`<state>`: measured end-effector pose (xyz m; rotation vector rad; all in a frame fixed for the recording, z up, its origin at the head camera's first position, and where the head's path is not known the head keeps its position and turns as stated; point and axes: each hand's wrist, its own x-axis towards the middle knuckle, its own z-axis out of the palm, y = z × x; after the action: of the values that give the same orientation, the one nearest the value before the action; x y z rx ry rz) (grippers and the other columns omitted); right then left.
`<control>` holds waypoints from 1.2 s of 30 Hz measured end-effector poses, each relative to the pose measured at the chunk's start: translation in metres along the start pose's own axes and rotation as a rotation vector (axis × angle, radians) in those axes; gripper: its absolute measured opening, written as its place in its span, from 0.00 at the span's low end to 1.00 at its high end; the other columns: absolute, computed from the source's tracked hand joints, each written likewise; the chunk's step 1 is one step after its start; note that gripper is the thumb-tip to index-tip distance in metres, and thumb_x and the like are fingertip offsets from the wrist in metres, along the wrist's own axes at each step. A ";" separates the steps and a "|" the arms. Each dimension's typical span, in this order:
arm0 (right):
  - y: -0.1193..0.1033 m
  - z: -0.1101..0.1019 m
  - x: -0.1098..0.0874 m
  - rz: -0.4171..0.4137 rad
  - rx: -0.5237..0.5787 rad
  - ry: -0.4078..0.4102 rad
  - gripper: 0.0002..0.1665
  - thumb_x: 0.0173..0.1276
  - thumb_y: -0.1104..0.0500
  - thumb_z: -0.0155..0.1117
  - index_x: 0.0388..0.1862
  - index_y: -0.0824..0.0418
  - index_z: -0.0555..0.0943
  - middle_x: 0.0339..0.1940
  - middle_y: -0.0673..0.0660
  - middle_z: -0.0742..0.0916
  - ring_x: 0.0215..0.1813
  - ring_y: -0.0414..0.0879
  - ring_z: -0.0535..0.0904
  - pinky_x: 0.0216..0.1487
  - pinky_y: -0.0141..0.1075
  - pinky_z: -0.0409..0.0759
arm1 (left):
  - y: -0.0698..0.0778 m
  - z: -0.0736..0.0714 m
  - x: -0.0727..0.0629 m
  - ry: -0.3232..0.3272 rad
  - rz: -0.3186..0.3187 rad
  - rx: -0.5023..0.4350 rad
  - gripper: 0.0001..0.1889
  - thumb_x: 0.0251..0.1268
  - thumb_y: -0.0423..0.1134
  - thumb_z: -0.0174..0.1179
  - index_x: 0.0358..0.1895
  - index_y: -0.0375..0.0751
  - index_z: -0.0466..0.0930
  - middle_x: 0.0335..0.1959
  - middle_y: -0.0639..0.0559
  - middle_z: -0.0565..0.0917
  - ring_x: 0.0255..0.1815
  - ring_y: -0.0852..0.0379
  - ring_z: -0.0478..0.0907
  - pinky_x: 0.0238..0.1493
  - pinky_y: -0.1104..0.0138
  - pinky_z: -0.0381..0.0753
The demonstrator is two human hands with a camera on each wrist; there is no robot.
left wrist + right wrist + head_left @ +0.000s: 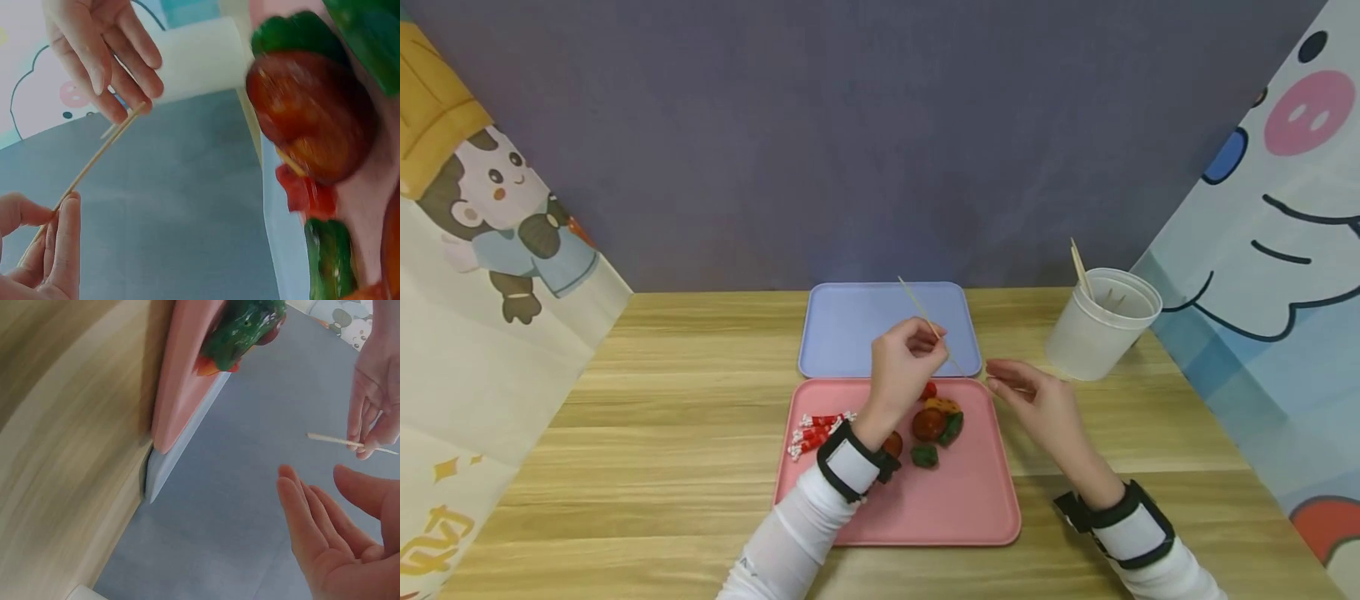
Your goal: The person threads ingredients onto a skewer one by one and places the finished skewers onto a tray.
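Note:
My left hand (901,367) pinches a thin wooden skewer (913,294) between thumb and fingertips, above where the blue and pink trays meet. The skewer slants down toward my right hand (1036,406). That hand has its fingers extended and thumb apart, holding nothing; in the right wrist view a gap separates it from the skewer (331,439). Below, the pink tray (947,517) bears glossy brown round pieces (928,425), green pepper-like pieces (925,456), a red piece (928,390), an orange piece (943,406) and red-and-white pieces (811,435). My left forearm hides part of this tray.
Behind the pink tray lies a blue tray (842,329), against the grey back panel (880,150). A white bucket (1086,342) at the right holds several sticks (1079,268). Wooden table surface (662,433) extends to the left. Cartoon-printed panels flank both sides.

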<state>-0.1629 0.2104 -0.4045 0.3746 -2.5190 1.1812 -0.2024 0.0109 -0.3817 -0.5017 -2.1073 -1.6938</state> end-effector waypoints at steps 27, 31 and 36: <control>0.001 -0.007 -0.005 -0.032 0.013 0.027 0.08 0.59 0.68 0.68 0.38 0.65 0.87 0.35 0.61 0.89 0.35 0.28 0.82 0.36 0.16 0.76 | -0.006 -0.006 0.002 -0.364 0.008 0.214 0.08 0.56 0.36 0.67 0.39 0.41 0.84 0.34 0.49 0.85 0.34 0.57 0.83 0.36 0.72 0.81; 0.007 -0.012 -0.007 -0.040 -0.033 0.027 0.08 0.57 0.69 0.68 0.37 0.65 0.87 0.33 0.60 0.89 0.35 0.31 0.83 0.36 0.16 0.75 | -0.013 -0.014 0.002 -0.506 0.098 0.352 0.12 0.54 0.35 0.67 0.43 0.42 0.84 0.36 0.50 0.84 0.39 0.56 0.82 0.41 0.68 0.80; 0.018 -0.021 -0.011 -0.002 -0.057 0.002 0.09 0.58 0.70 0.67 0.38 0.66 0.87 0.34 0.61 0.89 0.34 0.40 0.86 0.35 0.15 0.75 | -0.024 -0.020 0.000 -0.640 0.211 0.480 0.13 0.52 0.37 0.69 0.44 0.43 0.85 0.38 0.52 0.82 0.43 0.57 0.77 0.47 0.68 0.76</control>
<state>-0.1557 0.2383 -0.4087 0.3612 -2.5445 1.1055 -0.2131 -0.0134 -0.3974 -1.1689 -2.6570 -0.9214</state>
